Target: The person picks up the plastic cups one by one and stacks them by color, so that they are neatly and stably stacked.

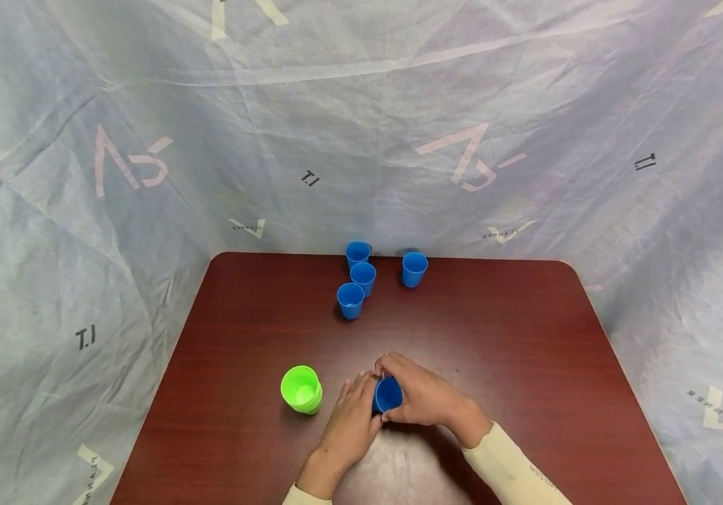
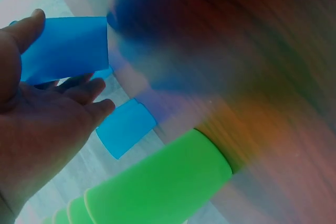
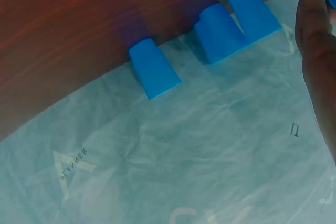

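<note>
The blue cup sat between the two hands, mouth up, and from where I stood it looked like thin moulded plastic: surely light, stiff enough to keep its round shape, smooth and perhaps a little slippery. I doubted that a knock would break it, though a hard squeeze near the lip might make it give. The wall just under the rim seemed the best hold, with thumb and fingers on opposite sides. Whether its base touched the table I couldn't tell.

The right hand had it that way, coming in from the cup's right, forefinger bent round the far side and thumb round the near side. The left hand lay along the opposite side with its fingers nearly straight, pointing away from the body, its thumb across the near side. It looked more like a steadying touch than a grip.

Just left of the left hand stood a green stack of nested cups. Well beyond both hands were three cups bunched together, and a lone cup to their right.
</note>
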Tool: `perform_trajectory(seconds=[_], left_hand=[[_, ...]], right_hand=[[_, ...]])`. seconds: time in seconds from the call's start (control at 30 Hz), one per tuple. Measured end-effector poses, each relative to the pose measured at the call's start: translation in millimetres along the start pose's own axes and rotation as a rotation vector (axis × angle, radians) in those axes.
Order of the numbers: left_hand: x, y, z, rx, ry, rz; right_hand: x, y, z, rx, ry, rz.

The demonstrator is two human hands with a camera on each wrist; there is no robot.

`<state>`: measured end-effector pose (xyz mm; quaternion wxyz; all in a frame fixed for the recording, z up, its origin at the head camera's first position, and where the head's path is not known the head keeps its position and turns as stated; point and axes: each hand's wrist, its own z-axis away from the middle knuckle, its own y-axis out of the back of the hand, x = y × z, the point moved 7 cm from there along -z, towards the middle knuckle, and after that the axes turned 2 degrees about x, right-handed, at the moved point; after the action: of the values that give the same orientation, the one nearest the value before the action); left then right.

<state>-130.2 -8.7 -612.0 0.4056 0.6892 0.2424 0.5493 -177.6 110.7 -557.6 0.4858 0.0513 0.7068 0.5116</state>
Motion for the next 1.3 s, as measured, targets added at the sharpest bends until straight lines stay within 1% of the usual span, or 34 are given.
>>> perform_trajectory(seconds=[0.1,0.23,0.33,0.43,0.53,0.63,0.8,0.9,0.97,1.03,1.1,1.2,1.3], left_hand=[[1.0,-0.6,0.0,0.008,-0.02,0.01],[2.7,0.0,-0.1,0.015,-0.035,0.051],[4.0,1.5,0.0,0.02,-0.041,0.09],[4.8,1.1,1.3,-0.001,-0.039,0.107],[5.1,-0.6,2.9,-0.034,-0.035,0.101],[5.1,-1.6,3.4,-0.049,-0.038,0.1],[3.8,-1.5,5.1,-0.052,-0.038,0.103],[3.4,0.1,8.4,-0.034,-0.043,0.099],[2.3,1.5,10.7,-0.015,-0.037,0.106],[0.5,2.9,12.8,0.002,-0.017,0.113],[-1.7,2.9,14.0,-0.001,0.012,0.134],[-4.4,1.2,14.3,-0.036,0.059,0.169],[-5.4,-1.5,14.1,-0.073,0.082,0.207]], right_hand=[[1,1,-1,-0.012,-0.008,-0.023],[9,5,-2,-0.02,-0.054,-0.076],[16,11,-3,-0.008,-0.088,-0.132],[23,18,-5,0.016,-0.111,-0.155],[28,25,-10,0.041,-0.119,-0.141],[32,30,-14,0.064,-0.124,-0.112],[38,36,-23,0.091,-0.141,-0.059],[40,38,-29,0.1,-0.162,-0.036],[40,37,-36,0.113,-0.171,0.013],[40,37,-47,0.134,-0.174,0.076],[40,36,-59,0.158,-0.174,0.148],[41,36,-77,0.188,-0.188,0.211],[44,36,-90,0.2,-0.207,0.247]])
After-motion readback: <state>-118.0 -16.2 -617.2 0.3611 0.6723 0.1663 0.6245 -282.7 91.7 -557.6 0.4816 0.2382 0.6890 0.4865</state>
